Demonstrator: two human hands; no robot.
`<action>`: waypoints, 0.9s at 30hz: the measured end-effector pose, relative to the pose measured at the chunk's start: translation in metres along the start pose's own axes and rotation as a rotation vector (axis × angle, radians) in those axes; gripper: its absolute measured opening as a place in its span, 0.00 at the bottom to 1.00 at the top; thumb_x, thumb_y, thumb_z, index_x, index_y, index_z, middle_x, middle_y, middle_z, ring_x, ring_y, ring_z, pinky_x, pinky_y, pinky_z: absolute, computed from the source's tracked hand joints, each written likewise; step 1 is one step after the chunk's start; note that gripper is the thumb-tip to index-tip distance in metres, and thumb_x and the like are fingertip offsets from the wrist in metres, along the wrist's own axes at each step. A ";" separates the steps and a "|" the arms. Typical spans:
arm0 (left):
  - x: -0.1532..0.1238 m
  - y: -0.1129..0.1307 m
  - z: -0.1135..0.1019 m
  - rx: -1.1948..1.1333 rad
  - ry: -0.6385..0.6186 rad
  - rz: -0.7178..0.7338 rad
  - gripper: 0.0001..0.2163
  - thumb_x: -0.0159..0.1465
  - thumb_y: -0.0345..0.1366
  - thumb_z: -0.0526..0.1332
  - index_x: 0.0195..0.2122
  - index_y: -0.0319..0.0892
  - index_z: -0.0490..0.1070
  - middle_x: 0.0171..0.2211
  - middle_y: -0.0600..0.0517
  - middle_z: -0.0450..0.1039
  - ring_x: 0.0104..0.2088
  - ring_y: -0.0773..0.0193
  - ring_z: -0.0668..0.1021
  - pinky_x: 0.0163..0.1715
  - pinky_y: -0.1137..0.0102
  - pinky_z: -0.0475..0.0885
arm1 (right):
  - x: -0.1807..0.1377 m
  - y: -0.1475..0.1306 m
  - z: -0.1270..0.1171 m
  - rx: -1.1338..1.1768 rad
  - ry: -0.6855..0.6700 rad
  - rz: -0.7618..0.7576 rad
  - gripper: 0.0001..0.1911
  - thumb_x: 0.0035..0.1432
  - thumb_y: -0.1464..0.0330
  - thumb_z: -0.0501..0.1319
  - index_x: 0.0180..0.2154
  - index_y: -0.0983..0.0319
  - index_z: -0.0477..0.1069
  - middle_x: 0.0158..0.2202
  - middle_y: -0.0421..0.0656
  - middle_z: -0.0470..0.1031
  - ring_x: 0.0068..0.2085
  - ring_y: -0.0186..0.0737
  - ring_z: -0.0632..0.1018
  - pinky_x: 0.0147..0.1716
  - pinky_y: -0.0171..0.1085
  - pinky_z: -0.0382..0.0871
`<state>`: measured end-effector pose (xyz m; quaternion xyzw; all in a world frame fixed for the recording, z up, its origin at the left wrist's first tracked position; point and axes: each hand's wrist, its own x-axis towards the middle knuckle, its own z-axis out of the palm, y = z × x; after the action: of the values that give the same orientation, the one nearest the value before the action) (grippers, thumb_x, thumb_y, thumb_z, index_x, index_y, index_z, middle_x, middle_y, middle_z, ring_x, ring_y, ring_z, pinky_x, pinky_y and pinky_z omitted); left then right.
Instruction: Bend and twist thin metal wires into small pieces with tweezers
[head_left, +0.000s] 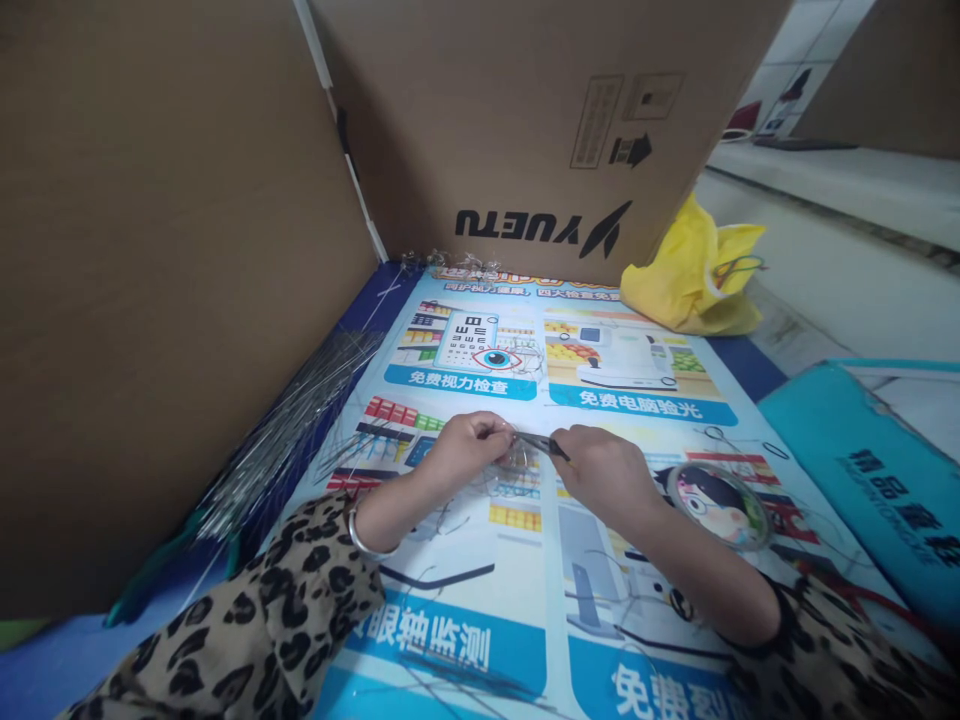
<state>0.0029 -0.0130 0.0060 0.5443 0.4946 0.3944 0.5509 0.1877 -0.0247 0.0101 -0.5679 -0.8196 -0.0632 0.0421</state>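
Observation:
My right hand is closed around a pair of pliers, with the jaws pointing left. The jaw tips meet the pinched fingertips of my left hand, which hold a thin wire. Part of that wire appears to curl just below the jaws; its exact shape is too fine to make out. Both hands are above a printed poster sheet on the work surface. Loose bits of thin wire lie on the sheet nearer to me.
Cardboard panels stand at the left and back. A bundle of long wires lies along the left panel. To the right are a roll of clear tape, a yellow bag and a turquoise box. Small wire pieces sit at the back.

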 end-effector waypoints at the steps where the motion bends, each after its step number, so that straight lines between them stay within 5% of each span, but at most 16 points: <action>1: 0.000 -0.001 0.000 -0.010 -0.007 0.007 0.07 0.52 0.36 0.60 0.26 0.37 0.70 0.22 0.54 0.69 0.23 0.70 0.71 0.27 0.74 0.65 | 0.000 0.000 0.000 0.002 -0.001 0.003 0.08 0.55 0.66 0.52 0.29 0.59 0.67 0.27 0.39 0.71 0.31 0.35 0.70 0.25 0.34 0.47; 27: -0.002 0.002 -0.002 -0.152 -0.035 -0.006 0.08 0.50 0.36 0.63 0.27 0.37 0.70 0.22 0.55 0.68 0.22 0.73 0.70 0.26 0.74 0.64 | 0.000 0.001 -0.004 0.011 -0.019 0.005 0.08 0.56 0.65 0.52 0.29 0.60 0.67 0.28 0.39 0.71 0.32 0.35 0.71 0.25 0.33 0.49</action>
<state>0.0009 -0.0145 0.0087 0.5064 0.4552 0.4194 0.6003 0.1887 -0.0252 0.0140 -0.5703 -0.8188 -0.0531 0.0379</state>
